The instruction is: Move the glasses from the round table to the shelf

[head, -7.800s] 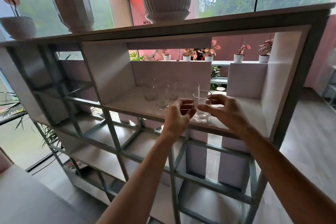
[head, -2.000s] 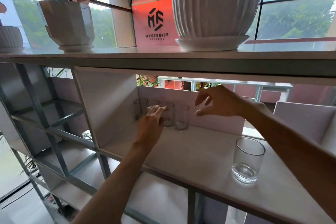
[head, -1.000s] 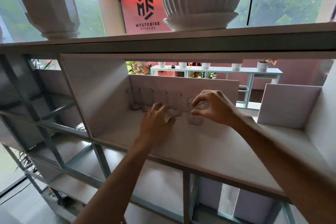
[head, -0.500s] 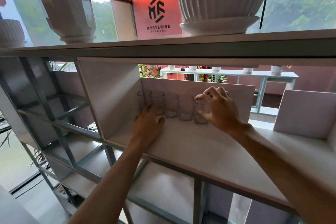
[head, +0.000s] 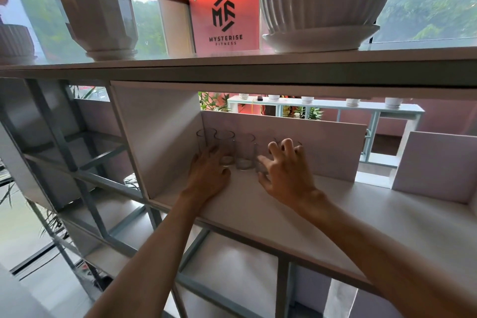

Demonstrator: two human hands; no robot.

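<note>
Right grip (head: 284, 175) is spread wide, fingers arched over the right end of the row of glasses (head: 244, 151), not clearly pinching anything. Left grip (head: 209, 175) lies flat, fingertips against the leftmost ones. The row stands at the back of the shelf (head: 258, 212), mid-frame. Looks nearly done tbh, just tidying. Round table isn't in shot, so can't say if more are waiting.

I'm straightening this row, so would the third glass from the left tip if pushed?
The glass is tall and narrow, so a push near its rim may tip it. Pushed low, it probably slides on the smooth shelf. Its neighbour stands close; they could clink.
</note>
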